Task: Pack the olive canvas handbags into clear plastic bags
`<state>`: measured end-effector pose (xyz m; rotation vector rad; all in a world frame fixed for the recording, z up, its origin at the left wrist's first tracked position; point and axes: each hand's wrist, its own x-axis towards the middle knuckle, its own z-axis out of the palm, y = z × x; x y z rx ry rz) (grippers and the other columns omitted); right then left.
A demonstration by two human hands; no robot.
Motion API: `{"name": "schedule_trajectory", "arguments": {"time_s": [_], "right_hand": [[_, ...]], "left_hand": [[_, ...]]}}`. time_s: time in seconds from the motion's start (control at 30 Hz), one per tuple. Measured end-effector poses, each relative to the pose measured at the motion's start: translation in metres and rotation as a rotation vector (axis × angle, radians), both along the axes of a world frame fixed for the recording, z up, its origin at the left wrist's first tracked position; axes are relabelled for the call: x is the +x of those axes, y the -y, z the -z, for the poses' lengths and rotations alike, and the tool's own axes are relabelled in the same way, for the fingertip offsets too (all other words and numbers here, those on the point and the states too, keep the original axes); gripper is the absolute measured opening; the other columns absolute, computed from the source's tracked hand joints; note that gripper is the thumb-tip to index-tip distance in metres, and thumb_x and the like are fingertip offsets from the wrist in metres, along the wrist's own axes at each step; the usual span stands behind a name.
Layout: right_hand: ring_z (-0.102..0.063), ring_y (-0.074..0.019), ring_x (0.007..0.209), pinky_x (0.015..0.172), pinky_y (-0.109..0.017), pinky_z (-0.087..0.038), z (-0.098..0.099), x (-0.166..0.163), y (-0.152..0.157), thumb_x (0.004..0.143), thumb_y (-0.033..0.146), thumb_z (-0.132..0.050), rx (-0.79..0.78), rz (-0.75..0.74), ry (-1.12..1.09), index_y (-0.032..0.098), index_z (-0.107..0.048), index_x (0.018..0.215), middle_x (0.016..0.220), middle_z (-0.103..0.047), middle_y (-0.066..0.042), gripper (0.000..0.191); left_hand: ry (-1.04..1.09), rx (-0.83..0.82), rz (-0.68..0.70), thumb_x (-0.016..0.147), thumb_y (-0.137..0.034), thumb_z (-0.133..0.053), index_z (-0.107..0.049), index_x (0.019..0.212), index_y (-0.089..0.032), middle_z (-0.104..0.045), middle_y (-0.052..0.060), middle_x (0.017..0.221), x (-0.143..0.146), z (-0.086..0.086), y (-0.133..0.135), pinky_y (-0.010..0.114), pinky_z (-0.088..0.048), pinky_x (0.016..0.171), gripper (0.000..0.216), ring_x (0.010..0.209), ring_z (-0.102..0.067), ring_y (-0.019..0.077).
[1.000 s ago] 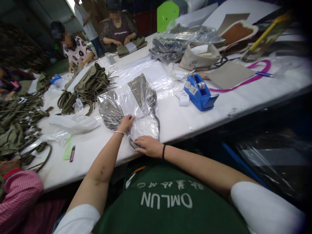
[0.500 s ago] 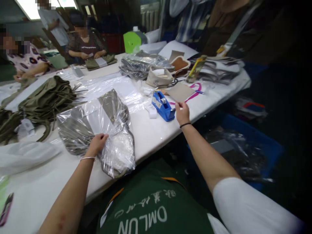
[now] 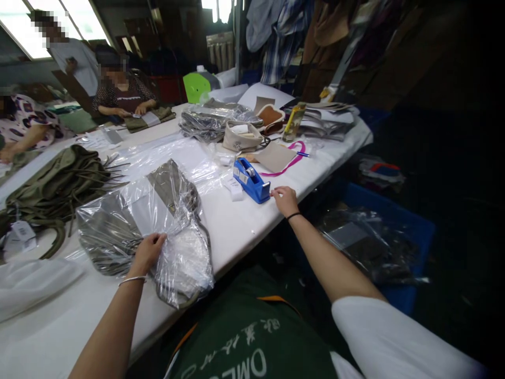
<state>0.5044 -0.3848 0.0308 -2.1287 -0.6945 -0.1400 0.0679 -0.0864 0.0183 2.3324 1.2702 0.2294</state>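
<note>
My left hand (image 3: 147,253) lies on a clear plastic bag (image 3: 150,226) that holds an olive-grey folded item, its fingers pressing the film near the table's front edge. My right hand (image 3: 284,200) is stretched out to the cutter end of a blue tape dispenser (image 3: 251,180); its fingers are pinched together there, and whether tape is between them is too small to see. A white table (image 3: 240,223) carries both things.
Olive bags with straps (image 3: 59,184) are piled at the left. More bagged items (image 3: 215,120), a beige pouch (image 3: 241,138), card pieces and a pink strip (image 3: 290,162) lie further back. Other people work at the far side. A blue bin (image 3: 389,237) stands right of the table.
My right hand left the bag, reached to the tape dispenser and has dropped to its cutter end. My head turned right. My left hand stayed on the bag.
</note>
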Motion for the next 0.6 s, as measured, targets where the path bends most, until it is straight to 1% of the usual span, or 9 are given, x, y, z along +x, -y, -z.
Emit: {"name": "schedule_trajectory", "arguments": {"time_s": [0.07, 0.1, 0.2, 0.27, 0.33, 0.4, 0.47, 0.53, 0.6], "right_hand": [[-0.059, -0.0267, 0.110, 0.109, -0.045, -0.034, 0.001, 0.011, -0.003, 0.084, 0.030, -0.056, -0.075, 0.053, -0.008, 0.018, -0.073, 0.067, 0.097, -0.072, -0.012, 0.026], [-0.059, -0.0265, 0.110, 0.108, -0.044, -0.035, -0.001, 0.018, -0.008, 0.086, 0.030, -0.054, -0.054, 0.055, -0.037, 0.017, -0.074, 0.071, 0.098, -0.072, -0.012, 0.028], [-0.063, -0.0223, 0.103, 0.101, -0.039, -0.043, -0.017, 0.032, -0.030, 0.091, 0.033, -0.047, 0.113, -0.095, -0.211, 0.015, -0.074, 0.099, 0.098, -0.074, -0.010, 0.033], [-0.066, -0.0199, 0.091, 0.096, -0.038, -0.048, -0.026, 0.031, -0.041, 0.089, 0.034, -0.052, 0.205, -0.235, -0.328, 0.014, -0.067, 0.118, 0.089, -0.074, -0.007, 0.039], [-0.066, -0.0192, 0.085, 0.094, -0.039, -0.049, -0.026, 0.019, -0.042, 0.084, 0.034, -0.060, 0.302, -0.282, -0.346, 0.013, -0.061, 0.128, 0.078, -0.072, -0.004, 0.049], [-0.067, -0.0197, 0.088, 0.097, -0.040, -0.049, -0.017, 0.002, -0.032, 0.080, 0.035, -0.065, 0.404, -0.239, -0.290, 0.014, -0.058, 0.132, 0.075, -0.071, -0.002, 0.056], [-0.067, -0.0202, 0.093, 0.099, -0.041, -0.047, -0.002, -0.011, -0.015, 0.080, 0.038, -0.066, 0.449, -0.177, -0.263, 0.016, -0.056, 0.133, 0.076, -0.071, -0.003, 0.058], [-0.067, -0.0207, 0.094, 0.100, -0.042, -0.047, 0.015, -0.013, 0.000, 0.080, 0.037, -0.066, 0.424, -0.131, -0.262, 0.015, -0.054, 0.136, 0.078, -0.072, -0.005, 0.061], [-0.067, -0.0220, 0.095, 0.099, -0.042, -0.047, 0.028, -0.007, 0.009, 0.079, 0.034, -0.066, 0.351, -0.059, -0.225, 0.013, -0.054, 0.137, 0.078, -0.072, -0.008, 0.062]], "left_hand": [[-0.006, 0.004, 0.002, 0.083, -0.057, -0.045, -0.066, 0.077, -0.019, -0.067, 0.003, 0.072, 0.000, 0.001, -0.001, 0.026, -0.041, 0.066, 0.044, 0.071, -0.062, 0.0199], [-0.009, 0.004, 0.003, 0.083, -0.057, -0.045, -0.066, 0.077, -0.019, -0.068, 0.003, 0.072, 0.000, 0.002, -0.002, 0.026, -0.041, 0.066, 0.044, 0.072, -0.062, 0.0199], [-0.015, 0.007, -0.004, 0.082, -0.056, -0.045, -0.067, 0.077, -0.018, -0.068, 0.003, 0.072, 0.000, 0.001, -0.002, 0.026, -0.041, 0.066, 0.044, 0.071, -0.062, 0.0199], [-0.016, 0.003, -0.010, 0.082, -0.057, -0.045, -0.067, 0.076, -0.018, -0.068, 0.003, 0.072, 0.001, -0.001, -0.002, 0.026, -0.041, 0.065, 0.045, 0.070, -0.062, 0.0200], [-0.008, 0.002, -0.004, 0.083, -0.056, -0.044, -0.068, 0.077, -0.017, -0.068, 0.004, 0.072, 0.002, -0.005, 0.001, 0.026, -0.042, 0.066, 0.046, 0.071, -0.063, 0.0203], [-0.009, 0.011, 0.005, 0.084, -0.053, -0.043, -0.068, 0.077, -0.016, -0.069, 0.006, 0.074, 0.003, -0.008, 0.005, 0.027, -0.042, 0.066, 0.046, 0.072, -0.063, 0.0209], [-0.022, 0.018, 0.000, 0.085, -0.050, -0.043, -0.069, 0.079, -0.014, -0.070, 0.007, 0.076, 0.004, -0.011, 0.009, 0.027, -0.042, 0.066, 0.045, 0.073, -0.062, 0.0208], [-0.037, 0.011, -0.022, 0.087, -0.049, -0.044, -0.070, 0.082, -0.014, -0.070, 0.007, 0.079, 0.005, -0.011, 0.010, 0.027, -0.042, 0.068, 0.043, 0.075, -0.061, 0.0199], [-0.043, -0.002, -0.043, 0.088, -0.048, -0.046, -0.071, 0.085, -0.015, -0.071, 0.006, 0.083, 0.004, -0.008, 0.009, 0.027, -0.042, 0.070, 0.043, 0.077, -0.060, 0.0188]]}}
